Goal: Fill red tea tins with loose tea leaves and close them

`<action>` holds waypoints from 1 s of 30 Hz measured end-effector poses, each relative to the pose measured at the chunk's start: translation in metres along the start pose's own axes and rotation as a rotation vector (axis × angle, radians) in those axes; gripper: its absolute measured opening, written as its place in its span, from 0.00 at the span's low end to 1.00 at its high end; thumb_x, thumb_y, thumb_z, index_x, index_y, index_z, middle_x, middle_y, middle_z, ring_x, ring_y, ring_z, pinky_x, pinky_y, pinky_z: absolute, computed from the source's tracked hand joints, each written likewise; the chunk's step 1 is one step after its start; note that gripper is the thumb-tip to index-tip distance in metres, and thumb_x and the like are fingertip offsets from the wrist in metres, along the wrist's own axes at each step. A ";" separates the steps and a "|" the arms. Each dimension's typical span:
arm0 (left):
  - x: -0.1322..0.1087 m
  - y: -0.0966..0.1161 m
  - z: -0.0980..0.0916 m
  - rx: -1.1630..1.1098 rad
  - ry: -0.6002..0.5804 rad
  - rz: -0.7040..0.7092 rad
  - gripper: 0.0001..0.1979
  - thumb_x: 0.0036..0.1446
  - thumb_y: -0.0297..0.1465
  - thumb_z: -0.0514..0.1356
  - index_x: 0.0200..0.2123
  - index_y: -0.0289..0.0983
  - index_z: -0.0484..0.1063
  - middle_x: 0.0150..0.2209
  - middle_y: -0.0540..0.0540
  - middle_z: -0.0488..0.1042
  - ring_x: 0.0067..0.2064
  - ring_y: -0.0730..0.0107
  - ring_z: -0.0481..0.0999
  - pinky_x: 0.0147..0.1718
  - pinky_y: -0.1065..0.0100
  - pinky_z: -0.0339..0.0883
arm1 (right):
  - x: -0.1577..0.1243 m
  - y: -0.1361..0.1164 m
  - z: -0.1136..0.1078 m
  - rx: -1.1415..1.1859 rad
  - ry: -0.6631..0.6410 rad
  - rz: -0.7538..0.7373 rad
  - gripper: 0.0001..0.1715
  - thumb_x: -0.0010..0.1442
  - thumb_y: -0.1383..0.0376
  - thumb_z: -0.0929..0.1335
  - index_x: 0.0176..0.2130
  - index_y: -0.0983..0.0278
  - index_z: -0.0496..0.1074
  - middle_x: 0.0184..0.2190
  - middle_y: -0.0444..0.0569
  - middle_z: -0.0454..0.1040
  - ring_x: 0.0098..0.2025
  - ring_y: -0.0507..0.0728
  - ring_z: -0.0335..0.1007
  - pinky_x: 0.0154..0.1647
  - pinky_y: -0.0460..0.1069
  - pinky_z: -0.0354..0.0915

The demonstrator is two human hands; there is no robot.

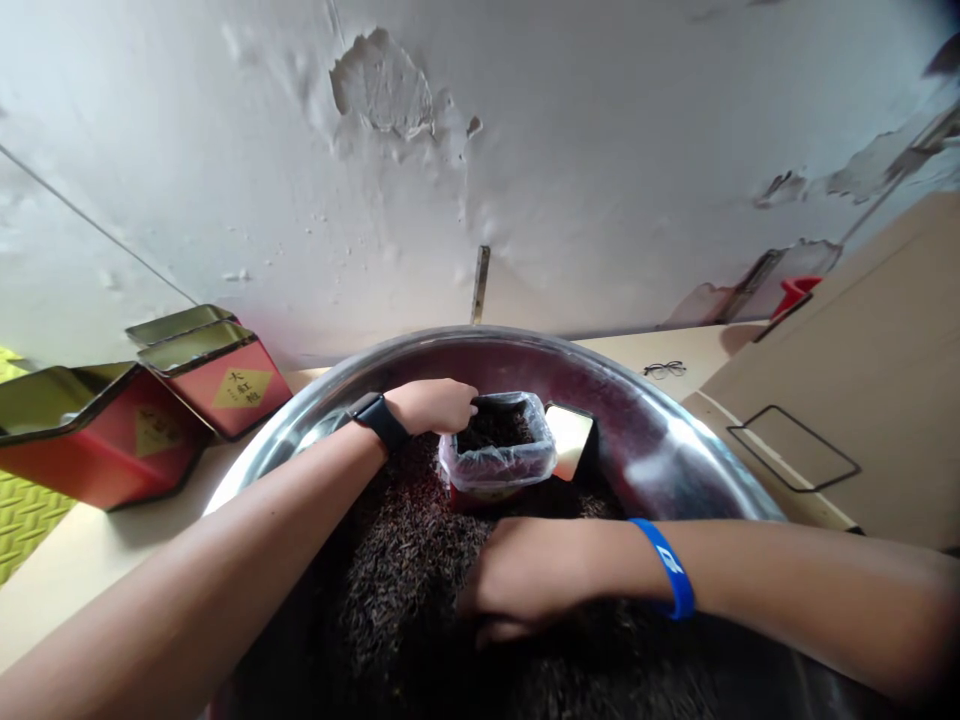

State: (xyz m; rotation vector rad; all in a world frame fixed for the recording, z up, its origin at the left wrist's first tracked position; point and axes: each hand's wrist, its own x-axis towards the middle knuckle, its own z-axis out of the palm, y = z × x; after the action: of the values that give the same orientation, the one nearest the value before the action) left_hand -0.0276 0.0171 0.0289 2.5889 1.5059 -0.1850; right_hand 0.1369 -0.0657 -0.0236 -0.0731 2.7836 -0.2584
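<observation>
A big steel basin [660, 440] holds a heap of dark loose tea leaves [397, 580]. In the heap stands a red tin lined with a clear plastic bag [499, 462], filled with tea. My left hand [439, 403], with a black watch on the wrist, is closed on the bag's left rim. My right hand [525, 575], with a blue wristband, lies palm down in the tea just in front of the tin, fingers curled into the leaves. A small shiny scoop or lid [568, 438] leans to the right of the tin.
Open red tea tins [105, 440] [229, 375] stand on the table at the left. Cardboard boxes [862, 400] rise at the right, with a pair of glasses [664, 369] beside them. A peeling white wall stands behind the basin.
</observation>
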 end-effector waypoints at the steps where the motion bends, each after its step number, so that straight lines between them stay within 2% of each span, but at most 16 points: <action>1: 0.000 0.000 0.001 0.001 0.009 -0.011 0.17 0.59 0.36 0.48 0.42 0.33 0.71 0.39 0.38 0.76 0.35 0.62 0.74 0.31 0.68 0.61 | -0.001 0.001 -0.002 -0.043 0.052 0.007 0.14 0.61 0.57 0.63 0.39 0.64 0.72 0.31 0.48 0.76 0.27 0.53 0.68 0.26 0.49 0.56; 4: -0.002 0.003 0.002 0.009 0.050 -0.005 0.17 0.58 0.37 0.51 0.43 0.33 0.71 0.39 0.38 0.76 0.37 0.60 0.74 0.32 0.68 0.62 | -0.007 0.005 -0.010 -0.079 0.193 0.020 0.15 0.64 0.58 0.59 0.37 0.63 0.70 0.30 0.46 0.75 0.27 0.51 0.66 0.26 0.48 0.56; 7: -0.005 0.006 0.001 0.020 0.087 0.027 0.15 0.57 0.35 0.53 0.42 0.32 0.72 0.37 0.39 0.77 0.36 0.61 0.74 0.31 0.68 0.61 | -0.014 0.012 -0.021 -0.080 0.407 0.071 0.16 0.65 0.58 0.58 0.35 0.63 0.69 0.30 0.46 0.74 0.30 0.52 0.67 0.29 0.48 0.58; 11: -0.003 0.007 -0.001 0.014 0.080 0.034 0.13 0.55 0.35 0.55 0.37 0.34 0.74 0.35 0.41 0.77 0.32 0.63 0.73 0.27 0.69 0.59 | -0.027 0.035 -0.033 -0.110 0.689 0.249 0.15 0.65 0.62 0.58 0.37 0.66 0.69 0.32 0.50 0.73 0.34 0.54 0.67 0.36 0.49 0.61; 16: 0.003 0.003 -0.001 0.032 0.039 0.095 0.11 0.54 0.33 0.55 0.36 0.35 0.74 0.35 0.42 0.77 0.32 0.63 0.74 0.27 0.68 0.57 | -0.037 0.059 -0.033 -0.072 0.714 0.514 0.13 0.63 0.64 0.61 0.42 0.66 0.70 0.39 0.53 0.72 0.42 0.57 0.66 0.44 0.53 0.62; 18: 0.003 0.003 -0.001 0.026 0.013 0.097 0.11 0.54 0.31 0.55 0.36 0.34 0.74 0.35 0.42 0.77 0.32 0.64 0.74 0.28 0.69 0.58 | -0.035 0.053 -0.032 -0.064 0.769 0.496 0.13 0.63 0.64 0.61 0.44 0.65 0.70 0.43 0.53 0.71 0.46 0.58 0.65 0.48 0.55 0.61; 20: 0.001 0.004 -0.001 0.000 0.008 0.083 0.12 0.55 0.32 0.54 0.37 0.34 0.74 0.35 0.42 0.77 0.32 0.65 0.74 0.28 0.69 0.59 | -0.029 0.037 -0.030 -0.058 0.821 0.359 0.14 0.63 0.64 0.60 0.44 0.66 0.70 0.44 0.54 0.70 0.47 0.57 0.64 0.50 0.54 0.60; 22: 0.000 0.006 -0.001 -0.012 0.016 0.038 0.14 0.55 0.36 0.55 0.38 0.34 0.74 0.35 0.41 0.77 0.33 0.64 0.73 0.28 0.69 0.60 | -0.020 0.018 -0.025 -0.034 0.755 0.158 0.15 0.63 0.63 0.59 0.43 0.67 0.71 0.42 0.53 0.71 0.45 0.55 0.64 0.47 0.51 0.62; 25: -0.001 0.008 -0.002 -0.006 0.001 -0.034 0.18 0.53 0.41 0.56 0.41 0.35 0.73 0.38 0.41 0.77 0.35 0.62 0.74 0.30 0.68 0.61 | -0.005 -0.001 -0.008 0.008 0.518 -0.055 0.18 0.64 0.58 0.59 0.43 0.65 0.71 0.42 0.51 0.72 0.43 0.54 0.66 0.45 0.49 0.63; 27: -0.001 0.009 -0.003 -0.013 -0.017 -0.048 0.19 0.53 0.42 0.57 0.42 0.36 0.72 0.39 0.42 0.76 0.36 0.62 0.74 0.31 0.69 0.61 | 0.003 -0.003 0.007 0.072 0.416 -0.036 0.22 0.62 0.53 0.60 0.47 0.63 0.70 0.49 0.52 0.70 0.49 0.57 0.64 0.51 0.52 0.60; 30: -0.001 0.009 -0.002 -0.010 -0.013 -0.047 0.20 0.53 0.43 0.57 0.44 0.36 0.72 0.40 0.41 0.76 0.37 0.62 0.74 0.31 0.69 0.61 | 0.010 0.002 0.025 0.277 0.312 0.161 0.33 0.57 0.47 0.63 0.56 0.61 0.63 0.60 0.54 0.58 0.59 0.63 0.55 0.57 0.57 0.55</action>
State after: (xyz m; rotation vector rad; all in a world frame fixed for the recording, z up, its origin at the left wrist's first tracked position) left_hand -0.0208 0.0121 0.0317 2.5409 1.5604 -0.1990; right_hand 0.1359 -0.0685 -0.0504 0.2799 3.0045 -0.6600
